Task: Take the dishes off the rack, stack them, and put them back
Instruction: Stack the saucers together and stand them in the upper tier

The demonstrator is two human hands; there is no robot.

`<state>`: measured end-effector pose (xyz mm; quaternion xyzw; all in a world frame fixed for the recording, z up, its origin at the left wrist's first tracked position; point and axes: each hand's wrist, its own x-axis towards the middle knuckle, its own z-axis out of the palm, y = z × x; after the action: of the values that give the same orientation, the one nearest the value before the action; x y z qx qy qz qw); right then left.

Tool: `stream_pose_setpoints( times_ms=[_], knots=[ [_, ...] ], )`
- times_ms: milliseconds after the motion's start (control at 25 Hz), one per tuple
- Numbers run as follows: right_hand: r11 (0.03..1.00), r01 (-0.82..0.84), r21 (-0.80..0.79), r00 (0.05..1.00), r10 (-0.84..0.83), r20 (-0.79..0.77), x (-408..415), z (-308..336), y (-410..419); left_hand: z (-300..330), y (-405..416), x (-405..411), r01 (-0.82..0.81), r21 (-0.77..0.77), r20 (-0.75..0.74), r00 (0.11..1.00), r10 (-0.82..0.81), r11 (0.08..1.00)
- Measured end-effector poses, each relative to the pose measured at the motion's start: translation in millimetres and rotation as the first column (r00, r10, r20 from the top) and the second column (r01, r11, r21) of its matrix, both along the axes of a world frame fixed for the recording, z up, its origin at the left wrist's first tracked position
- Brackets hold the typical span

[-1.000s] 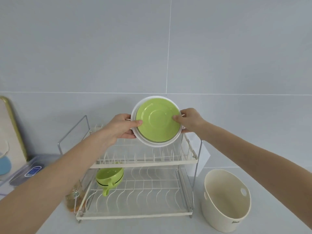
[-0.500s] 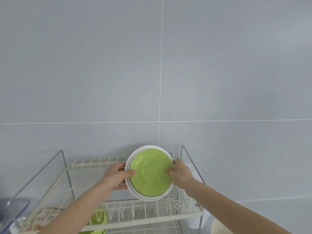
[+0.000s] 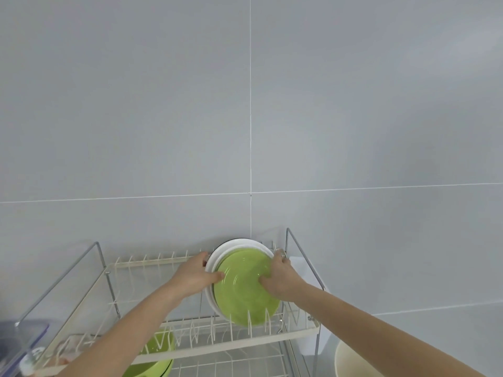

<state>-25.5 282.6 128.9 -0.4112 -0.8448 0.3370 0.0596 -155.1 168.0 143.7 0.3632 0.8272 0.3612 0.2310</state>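
Observation:
A green plate (image 3: pixel 243 292) lies nested against a larger white plate (image 3: pixel 234 246); the pair stands tilted, its lower edge down among the tines on the right of the rack's top shelf (image 3: pixel 272 339). My left hand (image 3: pixel 194 276) grips the stack's left rim with the thumb on the green face. My right hand (image 3: pixel 280 278) grips the right rim the same way. Green cups (image 3: pixel 158 349) sit on the lower shelf at the left, partly hidden by my left forearm.
The two-tier wire rack (image 3: pixel 100 257) stands against a grey tiled wall. A cream tub (image 3: pixel 351 360) sits at the bottom right beside the rack. A clear lidded box (image 3: pixel 19 341) shows at the bottom left edge.
Both hands have lowered the stacked plates down and to the right into the top shelf's tines. The view has tilted up, so less of the counter shows.

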Motion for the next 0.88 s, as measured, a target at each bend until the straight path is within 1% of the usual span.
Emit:
stream_pose_setpoints(
  times_ms=[80, 160, 240, 320, 400, 560, 720, 800, 880],
  knots=[
    [0.988, -0.093, 0.120, 0.995, 0.096, -0.018, 8, 13, -12, 9, -1, 6, 0.029, -0.009, -0.114, 0.993, -0.029, 1.000],
    [0.959, -0.161, 0.235, 0.984, 0.174, -0.037, 21, 29, -23, 19, -5, 16, 0.039, -0.047, -0.271, 0.961, -0.050, 0.998],
    [0.916, -0.184, 0.357, 0.974, 0.219, -0.058, 38, 43, -29, 28, -11, 30, 0.044, -0.103, -0.456, 0.886, -0.086, 0.994],
    [0.860, -0.187, 0.475, 0.970, 0.238, -0.049, 57, 52, -34, 35, -19, 49, 0.018, -0.159, -0.624, 0.773, -0.115, 0.987],
    [0.818, -0.168, 0.550, 0.973, 0.226, -0.039, 78, 53, -37, 37, -26, 69, -0.010, -0.180, -0.719, 0.683, -0.125, 0.984],
    [0.792, -0.114, 0.599, 0.982, 0.180, -0.051, 123, 43, -38, 32, -35, 113, -0.022, -0.138, -0.817, 0.567, -0.101, 0.990],
    [0.816, -0.051, 0.576, 0.991, 0.111, -0.069, 165, 15, -33, 9, -36, 152, 0.009, -0.101, -0.824, 0.560, -0.088, 0.995],
    [0.847, -0.026, 0.531, 0.994, 0.079, -0.077, 182, -6, -30, -8, -34, 170, 0.045, -0.139, -0.838, 0.526, -0.142, 0.989],
    [0.871, -0.026, 0.491, 0.997, 0.061, -0.057, 197, -28, -26, -30, -30, 183, 0.072, -0.161, -0.814, 0.554, -0.174, 0.984]
  ],
)
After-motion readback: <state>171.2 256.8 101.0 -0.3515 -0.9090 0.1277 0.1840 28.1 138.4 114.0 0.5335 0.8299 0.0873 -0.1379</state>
